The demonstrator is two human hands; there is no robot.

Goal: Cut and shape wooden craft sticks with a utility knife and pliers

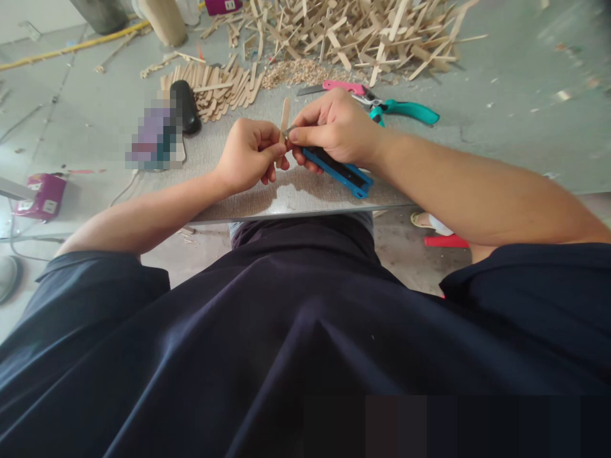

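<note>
My left hand is closed around the lower part of a wooden craft stick, which stands nearly upright with its rounded end on top. In my right hand is a blue and black utility knife, its handle slanting down to the right. The blade side of the knife meets the edge of the stick between my two hands; my fingers partly cover the blade. Just beyond my right hand lie pruning shears with teal handles and a pink-handled tool with a dark blade.
A big heap of loose craft sticks covers the back of the table, with wood shavings before it. Stacked sticks, a black oval case and a blurred-out item lie left. A purple box stands farther left.
</note>
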